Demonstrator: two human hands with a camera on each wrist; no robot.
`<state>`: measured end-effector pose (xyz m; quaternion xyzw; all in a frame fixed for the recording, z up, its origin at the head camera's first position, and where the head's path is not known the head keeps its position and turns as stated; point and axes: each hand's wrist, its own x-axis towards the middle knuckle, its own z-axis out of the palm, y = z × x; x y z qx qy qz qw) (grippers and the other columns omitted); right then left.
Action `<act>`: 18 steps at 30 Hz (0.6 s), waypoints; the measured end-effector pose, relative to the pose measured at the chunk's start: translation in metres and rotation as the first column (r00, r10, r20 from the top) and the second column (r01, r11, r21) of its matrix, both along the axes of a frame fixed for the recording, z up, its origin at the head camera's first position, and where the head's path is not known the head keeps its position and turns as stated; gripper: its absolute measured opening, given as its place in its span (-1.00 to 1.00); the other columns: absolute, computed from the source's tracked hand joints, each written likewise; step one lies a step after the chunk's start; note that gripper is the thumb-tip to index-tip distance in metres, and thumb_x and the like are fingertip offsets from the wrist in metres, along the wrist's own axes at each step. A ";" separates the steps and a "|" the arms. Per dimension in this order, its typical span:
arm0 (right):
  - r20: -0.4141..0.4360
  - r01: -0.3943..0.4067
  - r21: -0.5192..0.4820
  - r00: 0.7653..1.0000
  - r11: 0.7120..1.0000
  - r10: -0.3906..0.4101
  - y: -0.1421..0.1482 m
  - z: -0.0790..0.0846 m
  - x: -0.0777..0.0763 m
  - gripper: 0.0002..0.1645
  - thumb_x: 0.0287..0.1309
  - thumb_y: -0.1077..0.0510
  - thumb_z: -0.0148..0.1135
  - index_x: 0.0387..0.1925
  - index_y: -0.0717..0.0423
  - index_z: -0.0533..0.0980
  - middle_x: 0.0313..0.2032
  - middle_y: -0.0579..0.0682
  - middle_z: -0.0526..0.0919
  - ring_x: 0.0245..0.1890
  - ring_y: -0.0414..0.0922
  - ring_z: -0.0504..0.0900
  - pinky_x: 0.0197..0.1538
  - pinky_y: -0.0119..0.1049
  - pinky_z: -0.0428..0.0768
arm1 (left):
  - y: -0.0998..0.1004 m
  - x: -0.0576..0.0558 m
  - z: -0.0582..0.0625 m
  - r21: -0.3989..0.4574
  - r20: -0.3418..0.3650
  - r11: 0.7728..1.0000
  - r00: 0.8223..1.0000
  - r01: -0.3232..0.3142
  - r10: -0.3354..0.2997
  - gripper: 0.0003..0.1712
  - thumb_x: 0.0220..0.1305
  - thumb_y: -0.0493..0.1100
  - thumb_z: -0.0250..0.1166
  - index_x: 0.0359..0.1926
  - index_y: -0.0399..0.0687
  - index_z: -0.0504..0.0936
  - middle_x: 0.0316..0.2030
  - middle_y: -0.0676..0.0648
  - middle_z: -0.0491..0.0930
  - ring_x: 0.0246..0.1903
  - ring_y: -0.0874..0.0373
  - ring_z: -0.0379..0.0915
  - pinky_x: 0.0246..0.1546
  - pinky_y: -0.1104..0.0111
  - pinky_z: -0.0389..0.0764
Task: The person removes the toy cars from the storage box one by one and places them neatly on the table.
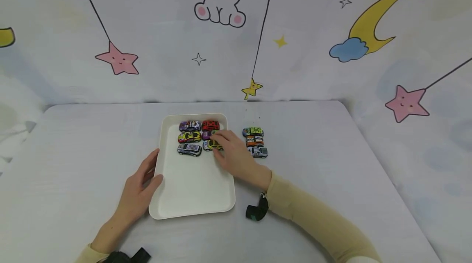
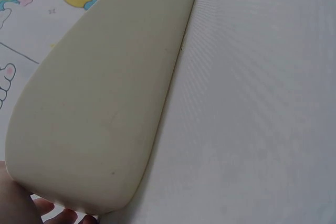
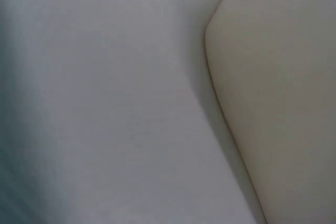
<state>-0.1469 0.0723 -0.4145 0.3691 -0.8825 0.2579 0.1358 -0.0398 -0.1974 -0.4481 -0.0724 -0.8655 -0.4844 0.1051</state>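
In the head view, the right hand (image 1: pixel 236 156) pinches a yellow toy car (image 1: pixel 211 145) between thumb and fingers, in the white tray (image 1: pixel 193 197), at the near end of the right-hand column, just below a purple car (image 1: pixel 207 134). The left hand (image 1: pixel 136 193) rests with its thumb spread from its fingers against the tray's left rim and holds no car. To place this piece well, it seems best to lower it flat, nose in line with the silver car (image 1: pixel 189 149) beside it, leave a slight gap, and let go straight upward so the fingers do not nudge the purple one; steady left-hand contact should keep the tray from sliding. Three more cars (image 1: pixel 254 141) stand stacked in a column on the table, right of the tray. The surface is a pale, rounded-corner table (image 1: pixel 92 152), and behind it rises a backdrop (image 1: pixel 158 78) printed with stars, a crescent moon and a white animal.
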 end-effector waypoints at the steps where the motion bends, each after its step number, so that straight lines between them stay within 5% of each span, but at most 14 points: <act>1: -0.001 0.002 0.029 1.000 1.000 -0.002 0.000 0.000 -0.002 -0.59 0.19 0.23 0.35 0.08 0.24 0.58 0.07 0.13 0.62 0.11 0.02 0.58 0.19 -0.14 0.59 | 0.000 0.000 0.000 0.002 -0.001 1.000 1.000 0.000 0.000 -0.25 0.39 -0.33 0.17 0.53 0.01 0.18 0.39 -0.26 0.37 0.21 -0.28 0.46 0.11 0.81 0.29; 6: 0.005 -0.012 0.143 1.000 0.990 0.011 0.000 0.004 -0.011 -0.57 0.21 0.18 0.33 0.11 0.22 0.57 0.09 0.10 0.60 0.15 -0.01 0.54 0.24 -0.19 0.55 | 0.000 -0.001 0.000 0.000 -0.012 1.000 1.000 -0.001 0.001 -0.25 0.38 -0.34 0.18 0.53 -0.01 0.19 0.39 -0.26 0.37 0.21 -0.28 0.45 0.12 0.81 0.29; 18: 0.057 -0.037 0.227 0.998 0.973 0.025 -0.003 0.006 -0.015 -0.62 0.24 0.15 0.33 0.06 0.19 0.58 0.02 0.05 0.60 0.04 -0.07 0.56 0.11 -0.25 0.61 | 0.001 -0.001 -0.002 -0.004 0.002 1.000 1.000 -0.005 0.005 -0.25 0.39 -0.33 0.17 0.54 0.03 0.18 0.39 -0.26 0.36 0.22 -0.28 0.46 0.10 0.82 0.28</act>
